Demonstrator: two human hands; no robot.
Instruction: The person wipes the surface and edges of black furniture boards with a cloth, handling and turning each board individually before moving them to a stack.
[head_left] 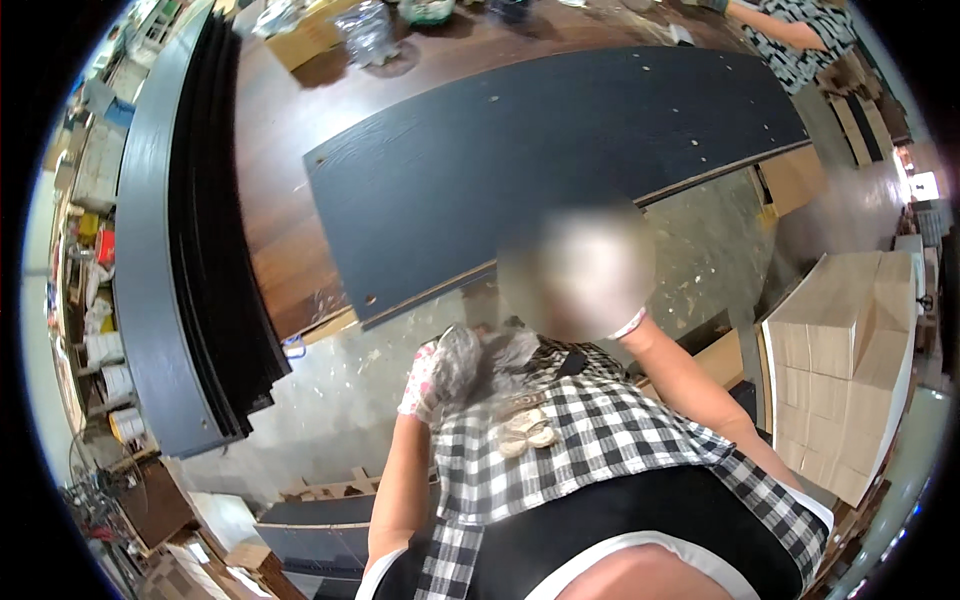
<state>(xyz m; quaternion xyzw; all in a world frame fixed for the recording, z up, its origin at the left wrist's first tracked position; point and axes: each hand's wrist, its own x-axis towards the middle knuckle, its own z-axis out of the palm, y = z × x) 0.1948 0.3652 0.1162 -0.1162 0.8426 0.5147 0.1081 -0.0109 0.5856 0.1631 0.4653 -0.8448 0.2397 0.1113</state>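
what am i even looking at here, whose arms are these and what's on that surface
There's no robot: a person wears a camera on their head, looking down, and its wide lens bends straight edges. Those are their own arms. The left hand wears a patterned glove; crumpled greyish plastic covers its fingers, so its grip is unclear. The right hand is blurred, so what it holds can't be told. Ahead, a long dark board lies on a brown table. Another person's arm shows at upper right.
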